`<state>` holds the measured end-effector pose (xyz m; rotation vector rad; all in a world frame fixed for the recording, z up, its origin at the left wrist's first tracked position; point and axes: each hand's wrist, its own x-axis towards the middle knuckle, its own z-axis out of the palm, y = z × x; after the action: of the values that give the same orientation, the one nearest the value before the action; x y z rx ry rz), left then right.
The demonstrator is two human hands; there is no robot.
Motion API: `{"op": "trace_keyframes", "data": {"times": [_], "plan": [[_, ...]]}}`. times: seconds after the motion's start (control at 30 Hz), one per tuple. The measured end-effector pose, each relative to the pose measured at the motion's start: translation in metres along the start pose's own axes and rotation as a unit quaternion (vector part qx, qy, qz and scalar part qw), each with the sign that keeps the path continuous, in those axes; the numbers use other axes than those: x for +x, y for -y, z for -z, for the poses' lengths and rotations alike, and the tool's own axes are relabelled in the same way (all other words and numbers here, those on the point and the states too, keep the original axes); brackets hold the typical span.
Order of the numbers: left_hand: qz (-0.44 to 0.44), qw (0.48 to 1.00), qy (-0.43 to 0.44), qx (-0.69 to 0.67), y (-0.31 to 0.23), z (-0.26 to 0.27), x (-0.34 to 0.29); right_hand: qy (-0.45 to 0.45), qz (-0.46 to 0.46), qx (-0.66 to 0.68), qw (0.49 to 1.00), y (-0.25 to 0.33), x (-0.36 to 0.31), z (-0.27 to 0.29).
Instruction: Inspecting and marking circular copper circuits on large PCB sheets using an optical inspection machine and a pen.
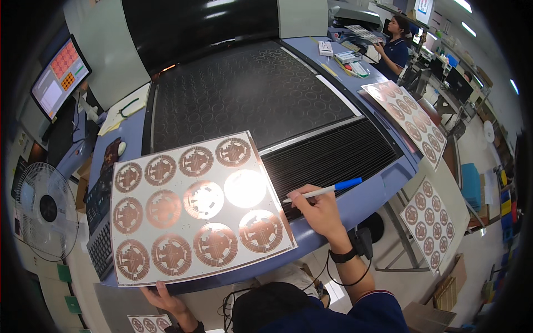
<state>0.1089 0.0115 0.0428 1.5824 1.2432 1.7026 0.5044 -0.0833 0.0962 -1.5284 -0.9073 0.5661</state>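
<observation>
A white circuit board panel (pixel 186 187) with rows of round copper patterns lies tilted across the front edge of the machine. My left hand (pixel 166 301) holds its lower left edge, with the thumb on the rim and the fingers partly hidden beneath. In my right hand (pixel 321 213) is a white marker pen (pixel 322 192), its blue end pointing up to the right. The pen's other end is close to the panel's right edge; whether it touches cannot be made out. Light glares off two of the copper circles.
Behind the panel spreads the machine's black bed (pixel 239 100), with a ribbed strip (pixel 327 155) along its front. Similar panels (pixel 408 119) stack at the right, another (pixel 427 222) stands lower. A keyboard (pixel 101 250), monitor (pixel 61 75) and fan (pixel 47 208) are left. A co-worker (pixel 393 50) handles a panel.
</observation>
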Motion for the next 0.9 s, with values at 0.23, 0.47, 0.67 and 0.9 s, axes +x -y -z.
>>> {"op": "trace_keyframes", "data": {"times": [0.23, 0.47, 0.67, 0.9], "plan": [[0.026, 0.999, -0.016, -0.009, -0.004, -0.002, -0.001, -0.021, 0.069, -0.09, 0.993, 0.007, -0.01, -0.006], [0.038, 0.999, -0.015, -0.031, -0.007, -0.004, 0.001, -0.052, 0.082, -0.092, 0.991, 0.008, -0.011, -0.009], [0.031, 0.999, -0.029, -0.025, -0.003, -0.001, 0.0, -0.037, 0.084, -0.091, 0.992, 0.005, -0.013, -0.006], [0.027, 0.999, -0.028, -0.02, 0.005, 0.005, -0.001, 0.005, 0.096, -0.082, 0.992, 0.009, -0.017, -0.002]]}}
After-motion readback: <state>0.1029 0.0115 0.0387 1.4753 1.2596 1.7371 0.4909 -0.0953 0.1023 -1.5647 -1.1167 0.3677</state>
